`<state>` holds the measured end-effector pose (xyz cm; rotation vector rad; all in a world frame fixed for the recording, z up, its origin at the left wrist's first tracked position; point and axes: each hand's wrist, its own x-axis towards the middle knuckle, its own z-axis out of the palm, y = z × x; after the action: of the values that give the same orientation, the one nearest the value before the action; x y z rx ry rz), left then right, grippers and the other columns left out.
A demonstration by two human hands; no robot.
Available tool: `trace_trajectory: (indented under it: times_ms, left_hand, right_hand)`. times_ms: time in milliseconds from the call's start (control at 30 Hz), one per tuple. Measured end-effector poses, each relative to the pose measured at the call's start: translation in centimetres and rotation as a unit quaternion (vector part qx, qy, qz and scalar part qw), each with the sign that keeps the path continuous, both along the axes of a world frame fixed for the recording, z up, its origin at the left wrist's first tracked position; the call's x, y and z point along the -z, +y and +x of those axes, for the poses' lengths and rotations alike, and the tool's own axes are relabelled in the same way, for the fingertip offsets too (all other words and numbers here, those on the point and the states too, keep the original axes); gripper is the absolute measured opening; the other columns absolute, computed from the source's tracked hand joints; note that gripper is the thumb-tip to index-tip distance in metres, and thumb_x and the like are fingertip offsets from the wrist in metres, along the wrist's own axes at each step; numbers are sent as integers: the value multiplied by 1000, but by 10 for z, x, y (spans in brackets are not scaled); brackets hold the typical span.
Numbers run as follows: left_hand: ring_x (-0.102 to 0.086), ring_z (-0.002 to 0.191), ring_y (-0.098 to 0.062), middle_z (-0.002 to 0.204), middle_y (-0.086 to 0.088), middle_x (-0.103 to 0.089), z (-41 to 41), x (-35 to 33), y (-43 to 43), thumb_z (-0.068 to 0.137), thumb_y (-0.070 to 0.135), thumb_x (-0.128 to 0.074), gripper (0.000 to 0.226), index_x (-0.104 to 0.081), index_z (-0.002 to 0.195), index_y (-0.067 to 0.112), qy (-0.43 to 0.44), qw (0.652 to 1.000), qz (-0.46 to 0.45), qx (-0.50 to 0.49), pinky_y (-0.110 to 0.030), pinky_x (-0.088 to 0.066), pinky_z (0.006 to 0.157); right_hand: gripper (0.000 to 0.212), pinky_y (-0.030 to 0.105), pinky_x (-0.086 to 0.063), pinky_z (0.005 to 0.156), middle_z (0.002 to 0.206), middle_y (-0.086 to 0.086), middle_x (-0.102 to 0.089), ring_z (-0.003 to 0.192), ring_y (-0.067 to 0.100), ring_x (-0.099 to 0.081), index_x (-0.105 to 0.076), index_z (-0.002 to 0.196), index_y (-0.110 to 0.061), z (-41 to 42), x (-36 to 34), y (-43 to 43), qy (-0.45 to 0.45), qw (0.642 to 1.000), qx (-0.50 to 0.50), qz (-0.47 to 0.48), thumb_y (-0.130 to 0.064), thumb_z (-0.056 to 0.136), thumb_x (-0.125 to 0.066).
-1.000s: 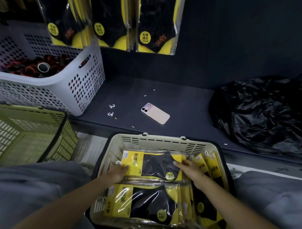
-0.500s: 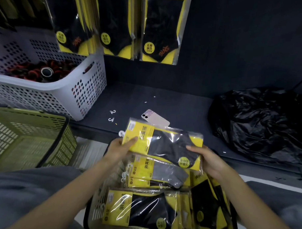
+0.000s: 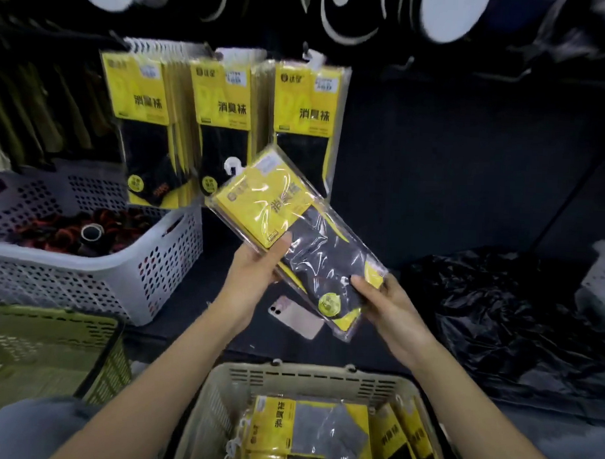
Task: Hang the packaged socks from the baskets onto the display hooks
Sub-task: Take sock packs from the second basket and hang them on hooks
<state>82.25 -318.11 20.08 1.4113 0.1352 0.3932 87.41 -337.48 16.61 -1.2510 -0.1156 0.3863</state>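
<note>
From my remote seat I see the packaged socks (image 3: 294,236) held tilted in the air above the beige basket (image 3: 306,379), with the white hanger tab (image 3: 232,165) pointing up and away from the basket. The left hand (image 3: 255,272) pinches the pack's middle, thumb on the front film and fingers behind. The right hand (image 3: 391,308) grips the lower end the same way. More sock packs (image 3: 307,432) lie inside the basket. Beyond the basket, hung packs (image 3: 222,123) sit in three rows. A phone (image 3: 294,316) lies just past the basket's far rim, and a white crate (image 3: 121,267) stands beyond and left of the basket.
</note>
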Motion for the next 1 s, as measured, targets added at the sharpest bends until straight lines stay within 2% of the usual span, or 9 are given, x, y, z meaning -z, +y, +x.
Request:
trace_trajectory:
  times_ms: [133,233,300,467,533,700,833,933,1000]
  left_hand:
    - [-64,86,12,89,30,-70,20,-38,9,68,43,-70,28,-64,94,36,-62,991,113,-21,-2,-45,67]
    - [-65,82,11,86,31,-70,34,-56,8,59,48,-75,34,-65,90,38,-81,982,170,-26,-4,-47,65]
    - [-67,81,8,84,29,-71,44,-63,6,52,50,-78,41,-66,88,35,-95,980,174,-32,-6,-49,64]
    - [-68,82,5,85,26,-72,64,-65,-3,49,52,-79,47,-67,90,32,-123,979,160,-30,-5,-48,61]
    - [-68,85,3,87,25,-72,70,-66,-3,60,57,-69,41,-65,92,32,-117,984,138,1,-5,-48,63]
    - [-65,73,8,74,22,-70,80,-79,10,85,48,-45,27,-67,81,33,-138,979,149,17,-3,-44,63]
    - [-63,77,-17,84,4,-67,89,-85,35,81,57,-48,42,-63,87,18,-149,981,119,-32,-16,-47,66]
    - [-47,82,-20,88,-5,-51,91,-84,48,80,63,-48,56,-60,94,10,-144,982,109,-50,-33,-40,72]
    - [-43,85,-19,91,-4,-47,91,-84,50,80,64,-47,49,-55,94,18,-138,982,113,-59,-30,-38,70]
  right_hand:
    - [64,17,-45,89,132,-6,-49,121,7,-49,-41,131,-26,23,-48,-6,-156,979,114,-70,-26,76,-72]
    - [56,12,-49,82,118,-10,-59,102,-3,-61,-52,122,-25,32,-88,3,-253,960,100,-63,-35,69,-70]
    - [51,17,-53,79,103,-5,-63,87,0,-64,-56,116,-20,36,-105,12,-288,951,104,-51,-35,69,-70]
    - [40,26,-53,83,90,3,-65,87,13,-64,-60,98,-8,49,-116,19,-277,953,124,-23,-35,69,-70]
    - [37,25,-55,81,91,0,-71,89,15,-68,-59,96,-9,53,-113,17,-265,957,117,-15,-34,71,-69]
    - [32,39,-53,87,100,7,-75,95,23,-70,-51,105,-8,63,-114,-3,-220,966,135,17,-28,82,-61]
    - [19,39,-54,83,98,3,-75,89,18,-72,-55,106,-16,78,-126,-23,-212,959,185,26,-23,89,-58]
    - [17,37,-55,81,95,3,-75,87,17,-72,-56,107,-15,92,-137,-28,-214,959,188,1,-21,91,-59]
    - [16,35,-56,79,91,3,-76,84,17,-73,-57,107,-15,100,-141,-25,-224,958,177,-28,-19,92,-59]
